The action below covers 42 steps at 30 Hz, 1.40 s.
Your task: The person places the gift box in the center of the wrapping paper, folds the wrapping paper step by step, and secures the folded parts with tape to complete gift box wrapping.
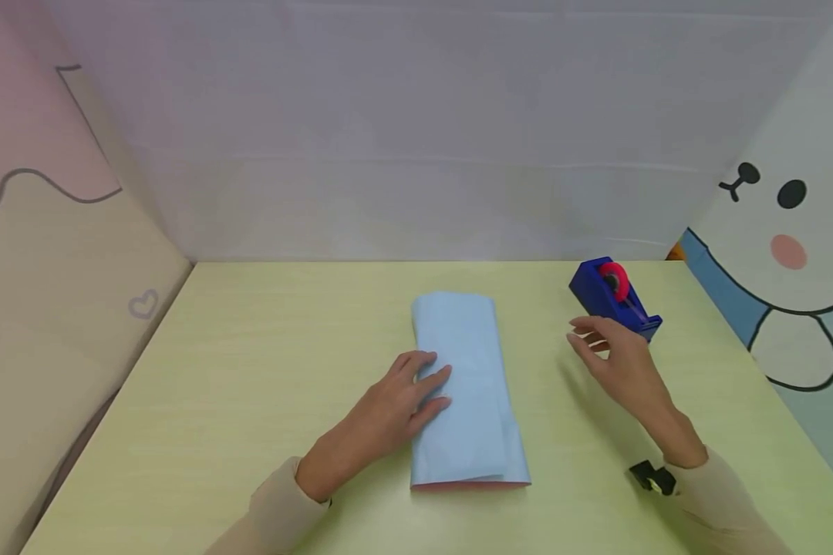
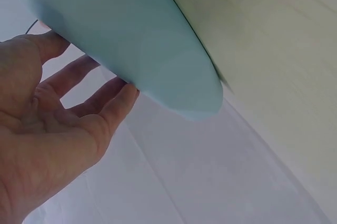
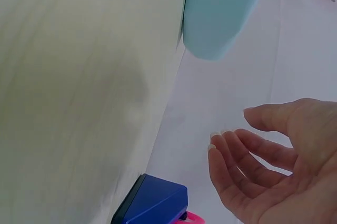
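Note:
A folded light-blue paper wrap (image 1: 461, 385), with a reddish inner side showing at its near edge, lies lengthwise on the table. My left hand (image 1: 396, 401) rests on its left side, fingertips spread on the top. The left wrist view shows those fingertips right at the edge of the blue paper (image 2: 142, 39). Over the table to the right, my right hand (image 1: 618, 366) hovers with loosely bent fingers and nothing between them. Just beyond it stands a blue tape dispenser (image 1: 593, 289) with a pink-red roll. In the right wrist view the dispenser (image 3: 158, 197) sits below the hand.
The pale yellow-green tabletop (image 1: 264, 347) runs back to a plain whitish wall (image 1: 416, 154). Printed panels flank it, the right one (image 1: 805, 231) with a cartoon face. A small black device (image 1: 652, 478) is at the right sleeve's cuff.

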Each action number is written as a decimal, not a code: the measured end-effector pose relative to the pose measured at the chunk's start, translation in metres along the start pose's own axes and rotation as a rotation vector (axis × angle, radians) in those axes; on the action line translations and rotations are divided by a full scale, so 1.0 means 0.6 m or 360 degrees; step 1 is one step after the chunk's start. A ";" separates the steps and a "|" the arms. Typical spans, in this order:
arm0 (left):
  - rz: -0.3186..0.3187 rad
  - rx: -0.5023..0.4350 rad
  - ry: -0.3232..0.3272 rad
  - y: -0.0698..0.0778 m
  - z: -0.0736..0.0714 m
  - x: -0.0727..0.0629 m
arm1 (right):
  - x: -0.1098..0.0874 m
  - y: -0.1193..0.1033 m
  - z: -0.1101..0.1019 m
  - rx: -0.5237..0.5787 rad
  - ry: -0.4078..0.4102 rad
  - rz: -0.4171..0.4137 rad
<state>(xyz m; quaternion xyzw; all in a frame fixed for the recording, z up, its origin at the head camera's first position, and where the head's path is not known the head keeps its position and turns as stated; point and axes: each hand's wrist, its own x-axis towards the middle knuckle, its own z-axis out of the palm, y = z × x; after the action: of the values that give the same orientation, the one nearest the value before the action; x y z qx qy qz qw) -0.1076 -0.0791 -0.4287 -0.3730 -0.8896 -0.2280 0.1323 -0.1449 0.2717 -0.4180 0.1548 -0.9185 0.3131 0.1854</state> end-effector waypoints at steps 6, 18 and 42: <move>-0.0007 -0.0008 -0.0027 -0.003 0.001 0.001 | 0.002 0.023 -0.014 -0.0039 0.0094 0.0083; -0.0028 0.0000 -0.0051 -0.006 0.004 0.003 | -0.001 0.062 -0.041 -0.0194 0.0181 0.0200; -0.0058 -0.0022 -0.0084 -0.001 -0.002 0.006 | 0.003 0.099 -0.070 -0.0340 0.0063 0.0537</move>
<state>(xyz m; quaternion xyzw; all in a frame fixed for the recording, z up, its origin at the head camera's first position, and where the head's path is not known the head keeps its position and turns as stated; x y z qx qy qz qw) -0.1106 -0.0780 -0.4267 -0.3636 -0.8978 -0.2267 0.1019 -0.1599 0.3433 -0.4171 -0.0280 -0.9556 0.2435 0.1638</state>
